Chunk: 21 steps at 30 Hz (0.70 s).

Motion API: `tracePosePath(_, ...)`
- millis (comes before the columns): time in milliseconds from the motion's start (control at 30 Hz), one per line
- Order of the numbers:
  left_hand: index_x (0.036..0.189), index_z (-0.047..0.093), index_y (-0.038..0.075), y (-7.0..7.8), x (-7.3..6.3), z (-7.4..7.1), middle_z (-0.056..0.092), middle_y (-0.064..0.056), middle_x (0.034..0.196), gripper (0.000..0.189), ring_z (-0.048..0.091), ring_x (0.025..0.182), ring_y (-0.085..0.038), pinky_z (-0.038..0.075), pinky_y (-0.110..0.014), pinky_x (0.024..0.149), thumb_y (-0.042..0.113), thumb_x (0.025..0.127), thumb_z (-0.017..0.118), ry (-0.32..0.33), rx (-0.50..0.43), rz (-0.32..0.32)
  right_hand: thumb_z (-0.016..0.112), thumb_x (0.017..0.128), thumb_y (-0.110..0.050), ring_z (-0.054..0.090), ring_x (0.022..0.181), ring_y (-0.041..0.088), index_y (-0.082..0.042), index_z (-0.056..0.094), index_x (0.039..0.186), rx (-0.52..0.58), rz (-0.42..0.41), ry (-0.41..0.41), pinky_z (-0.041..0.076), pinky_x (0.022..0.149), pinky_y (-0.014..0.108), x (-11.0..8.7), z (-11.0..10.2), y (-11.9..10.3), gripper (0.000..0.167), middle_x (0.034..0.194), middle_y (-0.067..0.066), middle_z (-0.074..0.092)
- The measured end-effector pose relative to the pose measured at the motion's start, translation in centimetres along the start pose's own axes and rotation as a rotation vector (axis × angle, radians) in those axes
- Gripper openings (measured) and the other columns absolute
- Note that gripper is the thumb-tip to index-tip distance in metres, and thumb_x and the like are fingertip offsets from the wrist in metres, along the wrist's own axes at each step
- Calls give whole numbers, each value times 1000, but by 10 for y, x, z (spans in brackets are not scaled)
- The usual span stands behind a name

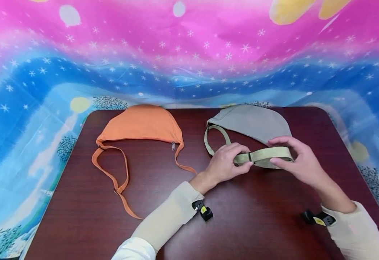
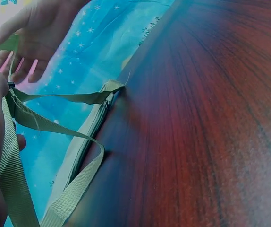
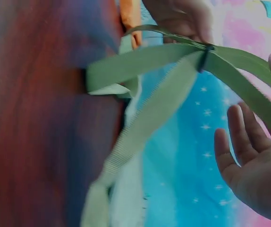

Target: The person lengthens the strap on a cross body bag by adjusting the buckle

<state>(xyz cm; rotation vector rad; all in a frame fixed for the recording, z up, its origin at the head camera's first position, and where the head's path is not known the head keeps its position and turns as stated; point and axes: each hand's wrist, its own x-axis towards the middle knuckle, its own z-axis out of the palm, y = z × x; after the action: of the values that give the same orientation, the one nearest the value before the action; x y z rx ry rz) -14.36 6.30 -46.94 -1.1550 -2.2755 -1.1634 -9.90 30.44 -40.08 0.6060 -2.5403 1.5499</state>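
A grey-green shoulder bag (image 1: pixel 256 121) lies on the table at the back right, its light green webbing strap (image 1: pixel 269 153) lifted off the tabletop. My left hand (image 1: pixel 223 162) pinches the strap beside a small black slider (image 1: pixel 249 156). To the right, my right hand (image 1: pixel 301 159) holds the strap's loop between thumb and fingers. In the right wrist view, several strands of webbing fan out from the slider (image 3: pixel 204 57), and the right hand's other fingers (image 3: pixel 249 137) are spread. The left wrist view shows the strap (image 2: pixel 71 127) running down to the bag.
An orange shoulder bag (image 1: pixel 140 124) lies at the back left, its orange strap (image 1: pixel 124 173) trailing toward the front. Both bags rest on a dark red-brown wooden table (image 1: pixel 241 216). A printed pink and blue cloth (image 1: pixel 176 54) hangs behind the table.
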Motion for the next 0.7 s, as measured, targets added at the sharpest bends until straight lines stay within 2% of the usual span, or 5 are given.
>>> tracePosePath(167, 106, 70, 13, -1, 0, 1, 66, 5, 95, 27, 56, 79, -7, 45, -18, 81, 30, 87, 76, 8, -3, 8, 86, 76, 4, 60, 90, 4, -10, 71, 119, -229, -2, -32, 44, 75, 14, 1, -4, -13, 48, 115, -5, 68)
tracePosePath(267, 105, 70, 13, 0, 1, 0, 66, 6, 95, 26, 57, 79, -6, 45, -18, 82, 30, 87, 77, 7, 10, 10, 90, 73, -1, 60, 84, 4, -16, 73, 117, -310, -30, -50, 45, 72, 15, 4, -1, -18, 49, 110, -5, 69)
tracePosePath(467, 105, 70, 14, 0, 1, -2, 66, 7, 95, 25, 56, 79, -5, 45, -17, 82, 30, 87, 76, 0, 30, 17, 92, 70, -2, 58, 82, 2, -18, 76, 109, -390, -87, -52, 43, 71, 15, 8, 4, -21, 45, 101, -10, 69)
tracePosePath(700, 105, 70, 15, 0, 0, -2, 66, 8, 96, 25, 56, 80, -4, 45, -17, 82, 31, 86, 76, -1, 41, 13, 91, 73, -4, 57, 82, 2, -21, 76, 106, -422, -88, -40, 43, 71, 15, 6, 7, -19, 40, 100, -10, 69)
